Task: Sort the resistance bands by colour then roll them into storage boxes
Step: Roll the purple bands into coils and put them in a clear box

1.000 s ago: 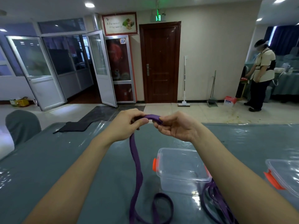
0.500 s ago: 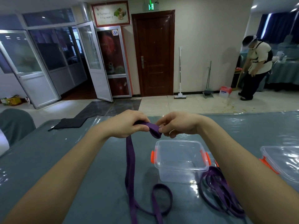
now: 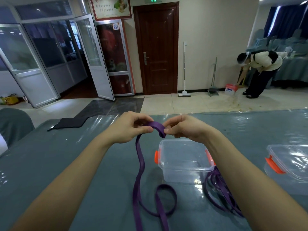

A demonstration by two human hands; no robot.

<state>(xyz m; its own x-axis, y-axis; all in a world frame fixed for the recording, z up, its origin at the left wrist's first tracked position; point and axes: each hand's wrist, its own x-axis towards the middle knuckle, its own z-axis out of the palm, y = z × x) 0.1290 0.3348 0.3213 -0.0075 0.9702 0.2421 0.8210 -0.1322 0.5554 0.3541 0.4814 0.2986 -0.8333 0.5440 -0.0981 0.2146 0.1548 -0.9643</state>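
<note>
A purple resistance band (image 3: 139, 165) hangs from both hands above the table, and its lower end loops on the cloth near the front edge. My left hand (image 3: 129, 128) pinches the band's top end. My right hand (image 3: 184, 126) pinches the same curved end from the other side, just above a clear storage box (image 3: 184, 161) with orange clips, which stands open. More purple bands (image 3: 220, 190) lie in a loose pile beside the box, partly hidden by my right forearm.
A second clear box with an orange clip (image 3: 290, 165) sits at the right edge of the grey-blue table (image 3: 66, 155). A dark cloth (image 3: 70, 122) lies at the far left edge. A person (image 3: 260, 70) bends over across the room.
The camera has tilted down and the hands hold the band end slightly further apart, bent into an arch. The person across the room has bent lower.
</note>
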